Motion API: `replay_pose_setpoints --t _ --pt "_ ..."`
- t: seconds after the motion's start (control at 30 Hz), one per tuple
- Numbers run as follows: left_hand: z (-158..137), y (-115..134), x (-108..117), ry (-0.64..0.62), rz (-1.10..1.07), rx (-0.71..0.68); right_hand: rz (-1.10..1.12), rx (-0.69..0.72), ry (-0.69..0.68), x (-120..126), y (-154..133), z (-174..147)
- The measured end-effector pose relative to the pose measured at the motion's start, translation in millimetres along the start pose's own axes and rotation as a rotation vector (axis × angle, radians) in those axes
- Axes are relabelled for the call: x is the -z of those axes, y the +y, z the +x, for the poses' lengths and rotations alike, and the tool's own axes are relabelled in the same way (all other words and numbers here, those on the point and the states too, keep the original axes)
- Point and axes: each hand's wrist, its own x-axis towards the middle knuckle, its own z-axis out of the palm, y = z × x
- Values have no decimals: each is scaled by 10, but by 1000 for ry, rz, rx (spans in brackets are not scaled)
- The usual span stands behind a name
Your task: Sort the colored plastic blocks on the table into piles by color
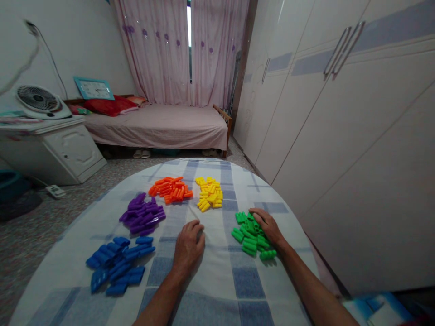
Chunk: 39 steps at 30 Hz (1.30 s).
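A loose pile of green plastic tube-shaped pieces [249, 246] lies on the right of the round table. My right hand [269, 227] rests at that pile's far right edge, its fingers stretched over the pieces and apart. Near the table's middle, my left hand [189, 245] lies on the cloth with its fingers curled in; nothing shows in it. Left of it are blue pieces [117, 262] and, farther back, purple pieces [142, 215]. Orange pieces [171, 189] and yellow pieces [210, 194] form two more piles toward the far side.
A checked blue-and-white cloth [217, 280] covers the table. White wardrobe doors [340, 136] stand close on the right. Beyond the table is a bed [163, 124] before pink curtains [156, 54]. A fan [41, 102] sits on a white cabinet [73, 151] at left.
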Motion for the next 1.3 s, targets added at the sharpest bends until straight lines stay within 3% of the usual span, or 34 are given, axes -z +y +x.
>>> replay_pose_setpoints --t 0.43,0.67,0.97,1.13,1.3 --pt "2 51 23 5 -8 14 22 84 -132 -327 -512 -314" --pt "-4 53 26 13 -13 6 -1 71 -121 -406 -472 -196" --pt "15 20 3 66 -46 9 -65 221 -318 -625 -643 -234" --pt "22 33 9 88 -40 2 -175 362 -235 -691 -892 54" --pt "19 43 17 74 -44 -10 -436 571 -217 -974 -1170 579"
